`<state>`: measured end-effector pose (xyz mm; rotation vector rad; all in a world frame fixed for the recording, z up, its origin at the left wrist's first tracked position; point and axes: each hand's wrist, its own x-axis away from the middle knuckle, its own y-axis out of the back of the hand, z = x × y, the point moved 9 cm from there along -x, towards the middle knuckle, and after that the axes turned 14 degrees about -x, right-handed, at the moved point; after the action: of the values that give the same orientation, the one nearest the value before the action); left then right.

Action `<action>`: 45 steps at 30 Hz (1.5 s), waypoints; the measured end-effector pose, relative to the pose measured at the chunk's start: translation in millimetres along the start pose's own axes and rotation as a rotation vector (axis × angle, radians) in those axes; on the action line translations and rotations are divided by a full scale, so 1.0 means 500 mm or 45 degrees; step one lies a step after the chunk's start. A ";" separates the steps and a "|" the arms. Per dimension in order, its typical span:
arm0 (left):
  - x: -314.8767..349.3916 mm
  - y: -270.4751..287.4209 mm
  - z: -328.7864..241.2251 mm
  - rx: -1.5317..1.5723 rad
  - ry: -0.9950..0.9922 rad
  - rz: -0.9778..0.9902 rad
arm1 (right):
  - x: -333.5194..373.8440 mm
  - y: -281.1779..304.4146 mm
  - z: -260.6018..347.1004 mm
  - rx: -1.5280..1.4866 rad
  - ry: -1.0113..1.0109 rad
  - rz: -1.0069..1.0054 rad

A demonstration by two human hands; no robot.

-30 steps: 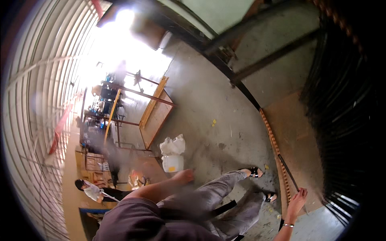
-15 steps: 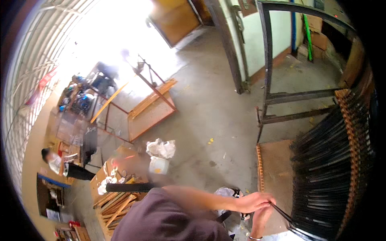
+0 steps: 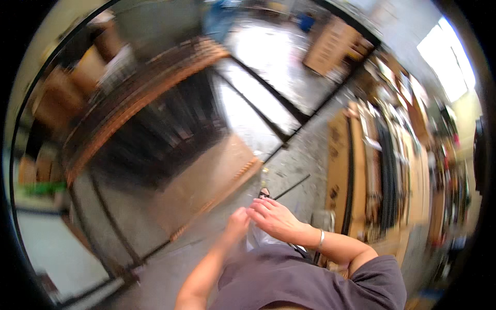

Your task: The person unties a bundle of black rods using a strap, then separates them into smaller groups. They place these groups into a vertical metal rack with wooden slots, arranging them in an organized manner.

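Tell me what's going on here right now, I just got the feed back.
A person in a grey shirt stands on a concrete floor in a workshop, both hands brought together in front of the body. The right hand, with a bracelet at the wrist, is nearest a thin dark rod; the left hand meets it. The picture is blurred, so whether either hand grips anything cannot be told. A large dark metal rack stands to the left, cardboard sheets to the right.

Short-sleeved grey-purple T-shirt [image 3: 289, 276], bare forearms, thin silver bracelet [image 3: 321, 239] (on the right wrist)
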<state>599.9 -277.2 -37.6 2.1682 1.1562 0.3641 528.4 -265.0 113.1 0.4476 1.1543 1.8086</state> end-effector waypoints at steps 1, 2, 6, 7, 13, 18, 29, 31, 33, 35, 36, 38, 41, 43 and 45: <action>-0.043 -0.032 -0.061 0.170 -0.114 -0.039 | 0.046 0.012 -0.048 0.095 -0.142 -0.029; -0.057 -0.089 -0.115 0.225 -0.176 0.093 | 0.114 0.015 -0.082 0.199 -0.283 0.031; -0.055 -0.263 -0.263 0.354 -0.310 0.636 | 0.351 0.059 -0.141 0.295 -0.715 0.147; -0.041 -0.303 -0.289 0.378 -0.360 0.772 | 0.395 0.071 -0.144 0.269 -0.782 0.182; -0.051 -0.450 -0.283 0.060 -0.624 1.055 | 0.676 0.335 -0.177 0.393 -1.265 0.153; -0.132 -0.580 -0.220 -0.228 -0.646 0.937 | 1.115 0.507 -0.172 0.265 -1.849 -0.154; -0.391 -0.810 -0.904 -0.473 -1.130 0.376 | 1.558 0.398 -0.396 -0.516 -2.108 -0.713; -0.442 -0.821 -0.920 -0.394 -1.004 0.373 | 1.677 0.391 -0.445 -0.315 -2.104 -1.028; -0.472 -0.847 -0.852 -0.394 -0.868 0.542 | 1.738 0.378 -0.517 -0.338 -2.144 -1.296; -0.478 -0.855 -0.740 -0.499 -0.736 0.660 | 1.773 0.366 -0.618 -0.415 -2.106 -1.501; -0.469 -0.854 -0.683 -0.586 -0.685 0.691 | 1.809 0.348 -0.666 -0.359 -2.004 -1.628; -0.431 -0.823 -0.565 -0.680 -0.524 0.803 | 1.834 0.325 -0.760 -0.320 -2.030 -1.609; -0.355 -0.729 -0.432 -0.856 -0.213 0.918 | 1.838 0.321 -0.877 -0.289 -2.084 -1.534; -0.294 -0.662 -0.353 -0.891 0.075 0.900 | 1.859 0.319 -0.940 -0.301 -2.142 -1.530; -0.218 -0.603 -0.266 -0.941 0.404 0.925 | 1.869 0.330 -0.991 -0.271 -2.198 -1.530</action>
<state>276.7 -190.3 -128.9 1.7920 0.2268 1.2594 -380.6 238.9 -142.9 0.6931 -0.1419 0.0942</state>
